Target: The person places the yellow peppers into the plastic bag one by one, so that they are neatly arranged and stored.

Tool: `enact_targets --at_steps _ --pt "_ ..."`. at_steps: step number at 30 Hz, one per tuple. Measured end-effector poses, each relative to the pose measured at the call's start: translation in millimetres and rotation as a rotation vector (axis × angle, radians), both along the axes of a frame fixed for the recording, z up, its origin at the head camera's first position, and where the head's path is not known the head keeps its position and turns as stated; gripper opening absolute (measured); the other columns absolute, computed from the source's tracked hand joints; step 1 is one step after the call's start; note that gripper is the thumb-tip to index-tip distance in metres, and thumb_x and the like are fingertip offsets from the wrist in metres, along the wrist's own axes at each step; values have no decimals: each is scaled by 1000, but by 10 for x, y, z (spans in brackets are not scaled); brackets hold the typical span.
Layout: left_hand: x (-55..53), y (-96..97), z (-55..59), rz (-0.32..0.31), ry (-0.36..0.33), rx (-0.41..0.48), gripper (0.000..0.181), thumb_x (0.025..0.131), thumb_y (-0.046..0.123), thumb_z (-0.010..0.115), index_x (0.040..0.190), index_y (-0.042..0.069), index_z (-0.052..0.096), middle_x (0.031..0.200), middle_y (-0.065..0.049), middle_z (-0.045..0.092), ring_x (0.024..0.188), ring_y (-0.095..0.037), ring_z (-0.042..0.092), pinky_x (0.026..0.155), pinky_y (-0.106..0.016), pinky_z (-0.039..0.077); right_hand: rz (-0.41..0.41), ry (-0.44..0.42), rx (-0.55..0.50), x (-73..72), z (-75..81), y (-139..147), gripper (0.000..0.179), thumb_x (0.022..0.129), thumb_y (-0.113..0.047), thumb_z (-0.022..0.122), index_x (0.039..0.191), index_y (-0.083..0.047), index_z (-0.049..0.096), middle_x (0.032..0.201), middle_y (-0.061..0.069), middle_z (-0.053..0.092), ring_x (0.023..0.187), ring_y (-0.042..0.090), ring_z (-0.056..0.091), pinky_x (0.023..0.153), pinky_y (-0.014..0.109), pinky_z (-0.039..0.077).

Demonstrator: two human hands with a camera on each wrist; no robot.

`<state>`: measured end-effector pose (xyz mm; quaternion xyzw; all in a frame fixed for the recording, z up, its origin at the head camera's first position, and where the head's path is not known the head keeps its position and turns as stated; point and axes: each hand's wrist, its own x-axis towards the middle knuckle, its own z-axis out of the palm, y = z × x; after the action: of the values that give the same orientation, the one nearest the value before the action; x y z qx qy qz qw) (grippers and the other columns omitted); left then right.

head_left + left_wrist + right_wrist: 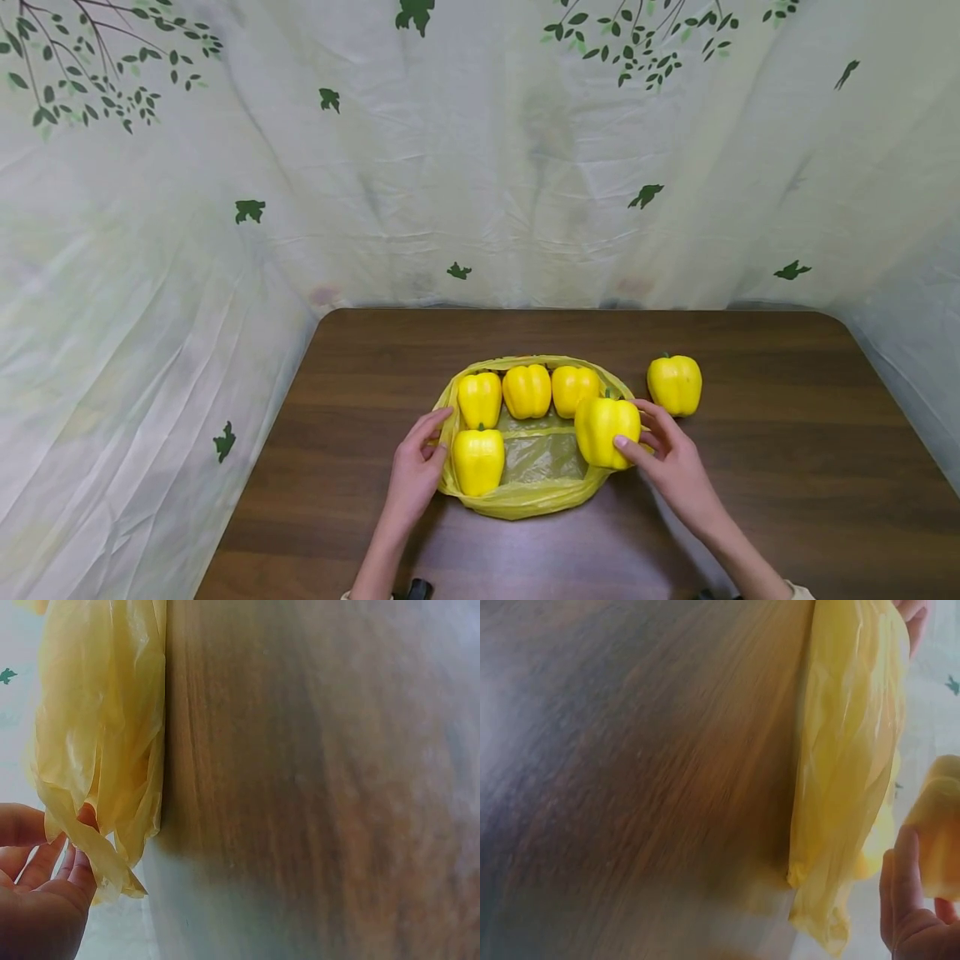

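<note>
A yellow plastic bag (525, 505) lies spread wide on the table, its mouth facing up. Several yellow bell peppers sit inside, among them a front-left pepper (478, 462) and a back-middle pepper (527, 392). My right hand (675, 467) grips another yellow bell pepper (606, 432) over the bag's right rim, thumb in front and fingers behind. In the right wrist view this held pepper (941, 832) is partly cut off by the frame edge. At the left rim, my left hand (417, 467) holds the bag's edge; the left wrist view shows its fingers curled at a bag handle (101, 859).
One more yellow bell pepper (674, 385) stands on the brown wooden table (787, 433), right of the bag and behind my right hand. A pale curtain with leaf prints (517, 167) hangs beyond the table's back edge and along its sides.
</note>
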<state>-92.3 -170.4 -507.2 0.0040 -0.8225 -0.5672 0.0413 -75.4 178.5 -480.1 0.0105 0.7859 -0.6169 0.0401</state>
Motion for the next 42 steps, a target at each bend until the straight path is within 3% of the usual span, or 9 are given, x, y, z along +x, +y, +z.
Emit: enact_targets --at_steps 16,29,42 --pt "0 18 8 3 -14 -12 51 88 -9 56 131 17 64 133 3 56 101 -22 53 81 -28 51 30 1 -91 -14 -73 -203 69 88 -26 75 144 -9 40 146 11 37 124 38 49 86 29 52" --pt "-6 33 25 5 2 -21 50 88 -9 55 130 15 64 130 3 58 100 -21 56 79 -28 51 96 4 -183 -24 -160 -332 66 87 -20 76 142 -13 41 143 8 40 121 37 51 85 30 53" --pt "-12 49 11 5 17 -24 50 87 -11 55 131 12 64 132 -1 58 102 -23 57 80 -27 52 114 -18 -128 -19 -196 -463 62 84 -24 79 137 -18 47 141 8 46 121 34 53 89 32 51"
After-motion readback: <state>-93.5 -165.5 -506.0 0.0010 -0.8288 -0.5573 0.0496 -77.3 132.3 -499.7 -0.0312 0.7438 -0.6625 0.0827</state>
